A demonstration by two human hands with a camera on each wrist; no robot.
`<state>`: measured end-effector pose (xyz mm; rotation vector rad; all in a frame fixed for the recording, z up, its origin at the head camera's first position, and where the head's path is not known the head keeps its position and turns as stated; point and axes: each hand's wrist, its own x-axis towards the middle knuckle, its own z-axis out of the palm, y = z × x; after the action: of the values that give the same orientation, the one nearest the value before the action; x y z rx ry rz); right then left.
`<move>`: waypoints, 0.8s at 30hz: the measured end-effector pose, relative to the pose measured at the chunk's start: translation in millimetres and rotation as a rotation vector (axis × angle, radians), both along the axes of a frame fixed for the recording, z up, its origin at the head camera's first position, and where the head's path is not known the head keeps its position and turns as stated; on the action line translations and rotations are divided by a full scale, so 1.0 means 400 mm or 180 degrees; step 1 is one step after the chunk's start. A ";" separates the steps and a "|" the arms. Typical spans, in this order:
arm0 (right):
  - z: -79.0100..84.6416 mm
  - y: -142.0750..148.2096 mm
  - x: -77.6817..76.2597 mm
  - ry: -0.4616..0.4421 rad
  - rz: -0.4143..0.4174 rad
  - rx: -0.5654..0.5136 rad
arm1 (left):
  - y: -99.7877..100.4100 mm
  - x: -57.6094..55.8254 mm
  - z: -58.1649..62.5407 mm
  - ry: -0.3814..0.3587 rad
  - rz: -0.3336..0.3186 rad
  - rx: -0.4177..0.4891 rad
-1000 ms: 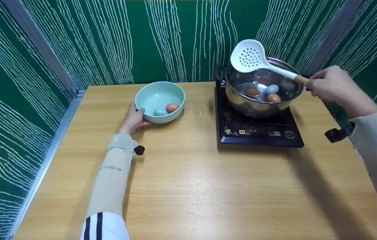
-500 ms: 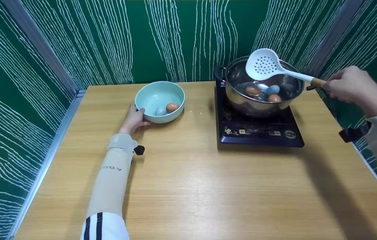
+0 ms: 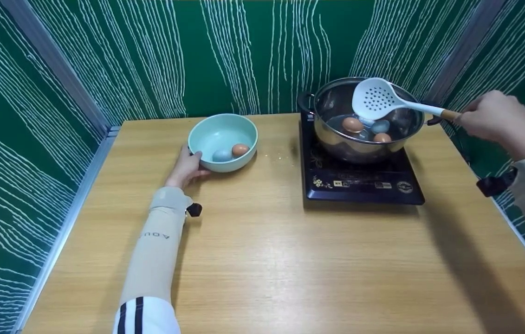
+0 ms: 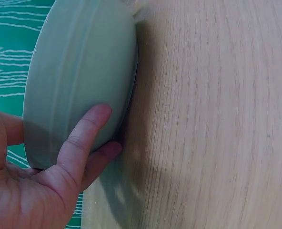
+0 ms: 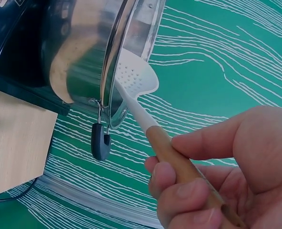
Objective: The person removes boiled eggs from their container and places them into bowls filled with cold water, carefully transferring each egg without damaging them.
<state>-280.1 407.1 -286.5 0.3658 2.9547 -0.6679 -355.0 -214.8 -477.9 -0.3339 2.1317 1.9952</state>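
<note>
My right hand grips the wooden handle of a white slotted skimmer. In the head view the skimmer's perforated head is over the steel pot, its lower edge just inside the rim. Two brown eggs and a bluish egg lie in clear liquid in the pot. My left hand holds the near left side of a mint-green bowl, thumb at the rim and fingers against its outer wall. Inside the bowl, a pale blue egg touches a brown egg.
The pot stands on a black induction cooker at the table's back right. Small droplets lie on the wooden table between bowl and cooker. Green walls with white lines surround the back and sides. A power cord hangs beyond the table edge.
My right hand has moved right, and the skimmer has come down and right from above the pot's left rim into the pot's opening. The left hand and bowl stay in place.
</note>
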 end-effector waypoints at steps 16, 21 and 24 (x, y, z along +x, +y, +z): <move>0.007 -0.021 -0.002 0.0044 0.0112 0.0341 | -0.003 0.005 0.003 0.0043 -0.0069 -0.0115; 0.007 -0.033 -0.013 -0.0048 0.0195 0.0413 | -0.004 0.003 0.002 0.0023 -0.0059 -0.0088; 0.007 -0.040 -0.022 -0.0123 0.0280 0.0473 | -0.005 0.002 0.001 -0.0001 -0.0034 -0.0072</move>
<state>-289.0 391.2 -283.9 0.2549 2.9713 -0.4281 -354.2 -216.7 -477.6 -0.3257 2.1528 1.9663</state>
